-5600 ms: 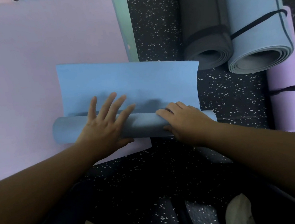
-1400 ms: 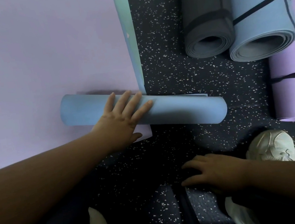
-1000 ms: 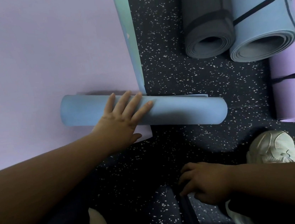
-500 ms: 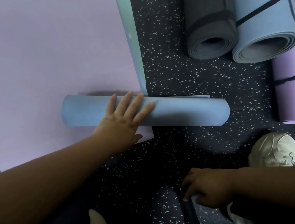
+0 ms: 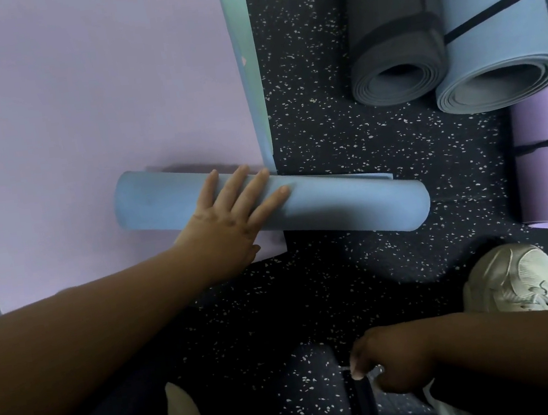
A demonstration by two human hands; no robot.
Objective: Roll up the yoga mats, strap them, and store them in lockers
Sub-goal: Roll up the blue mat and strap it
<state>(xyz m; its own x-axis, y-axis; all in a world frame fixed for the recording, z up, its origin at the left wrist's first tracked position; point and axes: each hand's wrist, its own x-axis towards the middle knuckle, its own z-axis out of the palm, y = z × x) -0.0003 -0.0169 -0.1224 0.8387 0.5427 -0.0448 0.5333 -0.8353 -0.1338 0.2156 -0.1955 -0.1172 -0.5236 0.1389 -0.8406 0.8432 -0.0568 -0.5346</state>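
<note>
Since earlier, the right hand point(image 5: 393, 361) has been curled round a black strap point(image 5: 362, 400) at lower centre; the rolled blue foam mat point(image 5: 351, 203) is pressed by the flat left hand point(image 5: 229, 219); strapped grey point(image 5: 390, 38) and blue rolls point(image 5: 498, 24) lie upper right.

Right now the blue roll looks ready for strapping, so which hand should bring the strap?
The right hand: it already pinches the dark strap on the floor. The left hand lies flat on the blue roll, probably keeping it from unrolling.
</note>
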